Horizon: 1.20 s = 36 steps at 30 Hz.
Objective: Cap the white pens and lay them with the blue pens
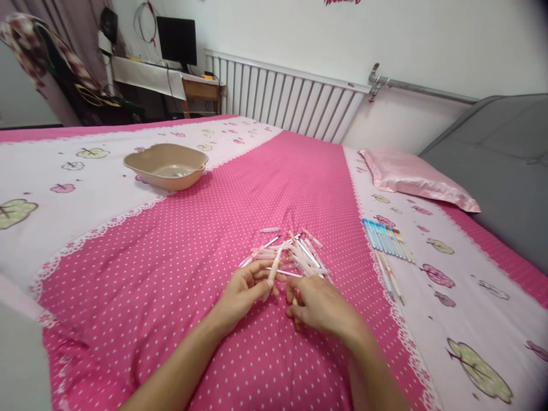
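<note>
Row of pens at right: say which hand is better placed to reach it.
Probably the right hand: nearer the row of pens, though holding a tan piece; the left hand, gripping a pale tube, is farther.

I read the bedspread [240, 205] as hot pink with small white dots, bordered by a white lace pattern, then pale pink bands printed with green, pink and whitish tree-like motifs. The loose pen parts [305, 261] reach me as pale pink, peach and white; the held pen piece [274, 272] is white and peach. In the pen row [382, 237] I get light blue, then brown and cream. The basin [169, 182] looks tan, the pillow [411, 178] plain pink, the headboard [500, 142] grey.
</note>
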{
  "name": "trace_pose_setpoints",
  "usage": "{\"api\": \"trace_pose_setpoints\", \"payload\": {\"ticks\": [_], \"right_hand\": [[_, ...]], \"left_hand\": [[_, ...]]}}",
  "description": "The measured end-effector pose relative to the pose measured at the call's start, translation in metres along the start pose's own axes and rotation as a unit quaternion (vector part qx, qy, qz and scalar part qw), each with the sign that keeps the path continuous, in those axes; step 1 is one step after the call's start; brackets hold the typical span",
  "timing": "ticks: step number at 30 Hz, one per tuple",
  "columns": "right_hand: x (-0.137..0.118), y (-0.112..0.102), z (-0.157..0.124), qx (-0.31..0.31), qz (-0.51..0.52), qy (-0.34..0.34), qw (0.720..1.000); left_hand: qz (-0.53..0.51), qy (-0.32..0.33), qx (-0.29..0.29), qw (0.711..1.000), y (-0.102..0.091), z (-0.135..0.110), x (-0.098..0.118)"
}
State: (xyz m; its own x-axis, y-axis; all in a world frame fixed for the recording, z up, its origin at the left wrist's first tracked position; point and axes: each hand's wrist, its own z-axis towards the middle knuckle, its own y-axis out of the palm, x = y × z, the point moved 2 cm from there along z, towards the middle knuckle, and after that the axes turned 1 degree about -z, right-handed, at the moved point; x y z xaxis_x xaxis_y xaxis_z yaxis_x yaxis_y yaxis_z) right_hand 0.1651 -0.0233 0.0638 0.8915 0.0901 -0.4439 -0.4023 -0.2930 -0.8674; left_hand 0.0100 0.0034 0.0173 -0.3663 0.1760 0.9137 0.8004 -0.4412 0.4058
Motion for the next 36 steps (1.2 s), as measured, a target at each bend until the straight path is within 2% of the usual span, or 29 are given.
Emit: {"api": "trace_pose_setpoints", "payload": {"ticks": [2,4,7,10,14,22,26,28,33,36], "right_hand": [[0.003,-0.005,0.000,0.037,0.080,-0.021,0.996],[0.006,-0.012,0.001,0.083,0.180,-0.024,0.980],[0.009,-0.018,0.003,0.150,0.317,-0.024,0.936],[0.008,-0.018,0.004,0.199,0.397,-0.030,0.896],[0.005,-0.016,0.005,0.234,0.433,-0.033,0.870],[0.003,-0.022,0.004,0.284,0.394,-0.060,0.872],[0.005,-0.020,0.007,0.280,0.437,-0.052,0.854],[0.007,-0.019,0.009,0.272,0.496,-0.034,0.824],[0.011,-0.016,0.013,0.220,0.679,0.027,0.700],[0.014,-0.014,0.016,0.200,0.729,0.037,0.654]], "left_hand": [[0.003,-0.005,-0.001,1.000,0.000,0.000,0.000],[0.003,-0.006,-0.003,1.000,0.000,-0.001,0.000],[0.002,-0.008,-0.006,1.000,0.001,-0.001,0.001],[0.009,-0.018,-0.017,1.000,0.002,-0.001,0.001],[0.019,-0.024,-0.022,0.999,0.002,-0.001,0.001],[0.038,-0.041,-0.017,0.998,0.005,-0.003,0.002],[0.041,-0.041,-0.018,0.998,0.004,-0.003,0.002],[0.042,-0.043,-0.020,0.998,0.003,-0.003,0.001],[0.042,-0.038,-0.030,0.998,0.002,-0.003,0.000],[0.042,-0.039,-0.031,0.998,0.002,-0.003,0.000]]}}
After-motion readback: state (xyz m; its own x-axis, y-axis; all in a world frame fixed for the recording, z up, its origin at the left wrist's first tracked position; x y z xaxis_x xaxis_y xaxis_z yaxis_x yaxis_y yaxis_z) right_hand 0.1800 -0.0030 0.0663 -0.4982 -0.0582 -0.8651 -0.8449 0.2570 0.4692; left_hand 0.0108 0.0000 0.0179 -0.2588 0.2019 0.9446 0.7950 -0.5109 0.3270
